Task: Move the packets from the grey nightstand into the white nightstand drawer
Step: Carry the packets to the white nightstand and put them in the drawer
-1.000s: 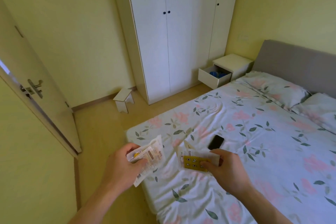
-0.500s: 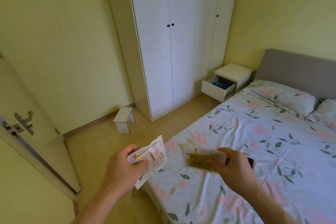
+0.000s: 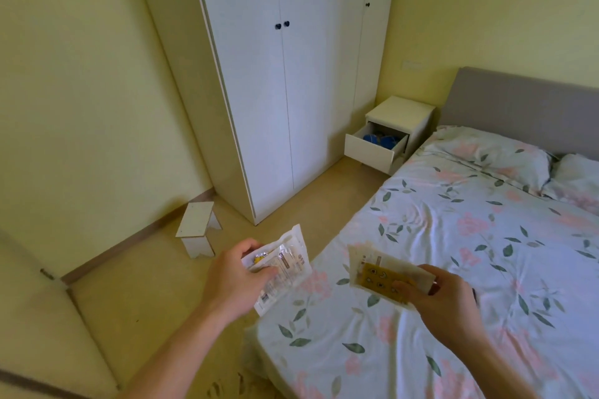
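My left hand grips a bundle of clear and white packets over the foot corner of the bed. My right hand holds flat packets, one with a mustard-yellow label, above the floral sheet. The white nightstand stands far off beside the headboard. Its drawer is pulled open and blue items lie inside. The grey nightstand is not in view.
A tall white wardrobe lines the wall left of the nightstand. A small white stool sits on the floor near the wall. The bed fills the right side. An open door stands at the lower left.
The view has shifted along the bed's foot towards the wardrobe side; the nightstand looks nearer. The phone on the bed is now hidden behind my right hand. Both hands keep their packets.
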`<move>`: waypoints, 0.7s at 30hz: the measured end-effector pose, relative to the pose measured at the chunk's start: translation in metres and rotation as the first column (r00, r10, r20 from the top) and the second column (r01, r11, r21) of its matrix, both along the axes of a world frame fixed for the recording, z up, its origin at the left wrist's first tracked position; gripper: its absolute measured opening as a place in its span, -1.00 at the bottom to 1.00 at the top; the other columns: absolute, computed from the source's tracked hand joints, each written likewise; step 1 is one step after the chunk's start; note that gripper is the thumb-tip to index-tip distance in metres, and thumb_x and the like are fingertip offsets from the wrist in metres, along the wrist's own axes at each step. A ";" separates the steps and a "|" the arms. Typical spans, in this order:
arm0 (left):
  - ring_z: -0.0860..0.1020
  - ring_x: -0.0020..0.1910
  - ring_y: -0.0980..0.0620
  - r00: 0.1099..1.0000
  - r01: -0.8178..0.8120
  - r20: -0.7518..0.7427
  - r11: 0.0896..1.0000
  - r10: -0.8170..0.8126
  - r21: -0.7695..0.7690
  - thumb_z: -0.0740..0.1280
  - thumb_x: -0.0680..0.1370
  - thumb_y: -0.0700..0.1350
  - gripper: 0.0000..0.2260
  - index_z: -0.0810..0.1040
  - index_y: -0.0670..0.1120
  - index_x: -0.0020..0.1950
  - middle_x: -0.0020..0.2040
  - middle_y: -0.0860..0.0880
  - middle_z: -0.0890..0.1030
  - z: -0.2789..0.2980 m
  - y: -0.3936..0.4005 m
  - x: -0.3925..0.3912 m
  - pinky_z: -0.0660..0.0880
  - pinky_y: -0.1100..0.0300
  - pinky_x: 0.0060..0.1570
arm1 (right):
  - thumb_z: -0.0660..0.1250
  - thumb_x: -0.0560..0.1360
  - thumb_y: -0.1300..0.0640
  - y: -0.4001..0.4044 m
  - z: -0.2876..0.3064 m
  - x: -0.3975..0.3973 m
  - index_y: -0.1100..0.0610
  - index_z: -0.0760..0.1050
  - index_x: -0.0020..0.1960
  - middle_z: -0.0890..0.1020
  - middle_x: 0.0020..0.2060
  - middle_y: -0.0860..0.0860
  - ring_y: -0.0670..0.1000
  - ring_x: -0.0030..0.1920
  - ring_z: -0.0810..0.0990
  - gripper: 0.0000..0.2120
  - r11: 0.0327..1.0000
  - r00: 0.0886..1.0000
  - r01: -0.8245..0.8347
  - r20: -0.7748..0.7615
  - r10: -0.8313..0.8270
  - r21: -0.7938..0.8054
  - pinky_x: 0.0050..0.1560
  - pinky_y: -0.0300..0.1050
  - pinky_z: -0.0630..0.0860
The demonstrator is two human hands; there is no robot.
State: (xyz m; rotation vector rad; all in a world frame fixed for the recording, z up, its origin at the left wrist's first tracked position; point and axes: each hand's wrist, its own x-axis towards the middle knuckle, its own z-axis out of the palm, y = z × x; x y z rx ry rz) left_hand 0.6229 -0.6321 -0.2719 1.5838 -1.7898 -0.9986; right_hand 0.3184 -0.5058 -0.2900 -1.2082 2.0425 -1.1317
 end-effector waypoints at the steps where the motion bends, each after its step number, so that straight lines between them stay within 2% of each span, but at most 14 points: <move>1: 0.67 -0.23 0.20 1.000 -0.013 0.008 1.000 0.013 0.007 0.56 0.44 -0.12 -0.84 0.61 0.04 -0.10 -0.15 0.25 0.69 -0.001 -0.021 0.005 0.66 0.02 -0.24 | 0.53 0.47 0.15 -0.021 -0.005 0.003 -0.10 0.67 -0.18 0.67 -0.42 -0.11 -0.04 -0.41 0.60 -0.84 1.000 1.000 0.000 -0.003 0.000 0.013 -0.45 -0.28 0.44; 4: 0.65 -0.23 0.17 0.997 -0.068 0.023 0.998 0.068 0.012 0.56 0.42 -0.11 -0.84 0.62 0.03 -0.11 -0.17 0.24 0.68 0.001 -0.078 0.026 0.64 0.04 -0.23 | 0.52 0.48 0.12 -0.087 -0.011 0.017 -0.12 0.67 -0.15 0.68 -0.43 -0.06 -0.06 -0.46 0.61 -0.86 0.999 0.999 -0.019 0.030 0.018 0.035 -0.43 -0.18 0.50; 7: 0.66 -0.22 0.16 0.993 -0.116 0.015 0.993 0.115 0.025 0.56 0.41 -0.11 -0.85 0.64 0.04 -0.10 -0.16 0.23 0.69 0.005 -0.131 0.048 0.63 0.07 -0.27 | 0.51 0.49 0.12 -0.155 -0.007 0.032 -0.11 0.68 -0.08 0.67 -0.43 -0.06 -0.07 -0.55 0.53 -0.88 0.998 0.998 -0.051 0.037 0.050 0.030 -0.55 -0.25 0.41; 9: 0.68 -0.21 0.12 0.989 -0.144 -0.014 0.989 0.145 0.042 0.56 0.42 -0.11 -0.84 0.64 0.06 -0.08 -0.15 0.20 0.71 0.007 -0.161 0.061 0.63 0.06 -0.29 | 0.50 0.50 0.12 -0.197 -0.001 0.043 -0.11 0.68 -0.08 0.66 -0.42 -0.10 -0.12 -0.53 0.51 -0.88 0.996 0.996 -0.083 0.033 0.082 0.019 -0.54 -0.29 0.37; 12: 0.69 -0.20 0.08 0.986 -0.159 -0.035 0.986 0.161 0.055 0.55 0.42 -0.10 -0.84 0.64 0.05 -0.06 -0.14 0.16 0.71 0.005 -0.208 0.077 0.62 0.05 -0.31 | 0.51 0.49 0.10 -0.253 0.004 0.059 -0.16 0.67 -0.12 0.66 -0.41 -0.07 -0.01 -0.46 0.55 -0.86 0.994 0.994 -0.110 -0.002 0.110 0.000 -0.47 -0.19 0.42; 15: 0.69 -0.20 0.07 0.986 -0.160 -0.040 0.985 0.163 0.061 0.55 0.42 -0.10 -0.84 0.63 0.05 -0.06 -0.13 0.15 0.71 0.000 -0.261 0.091 0.63 -0.02 -0.25 | 0.52 0.49 0.11 -0.305 0.002 0.077 -0.10 0.67 -0.14 0.64 -0.41 -0.04 -0.10 -0.52 0.47 -0.88 0.994 0.994 -0.113 -0.002 0.113 -0.011 -0.49 -0.24 0.39; 17: 0.69 -0.18 0.07 0.988 -0.146 -0.048 0.987 0.149 0.061 0.55 0.41 -0.09 -0.82 0.64 0.06 -0.04 -0.11 0.15 0.71 -0.004 -0.298 0.102 0.65 -0.04 -0.21 | 0.53 0.48 0.11 -0.338 -0.004 0.089 -0.05 0.66 -0.16 0.64 -0.40 0.00 -0.12 -0.52 0.45 -0.91 0.995 0.995 -0.103 -0.011 0.103 -0.012 -0.48 -0.19 0.41; 21: 0.68 -0.20 0.08 0.992 -0.109 -0.060 0.991 0.113 0.072 0.56 0.41 -0.10 -0.81 0.62 0.04 -0.05 -0.12 0.16 0.70 -0.015 -0.376 0.125 0.64 -0.04 -0.19 | 0.52 0.49 0.13 -0.403 -0.016 0.119 -0.04 0.68 -0.10 0.63 -0.42 -0.19 -0.16 -0.47 0.51 -0.92 0.997 0.997 -0.078 -0.012 0.078 0.002 -0.49 -0.32 0.40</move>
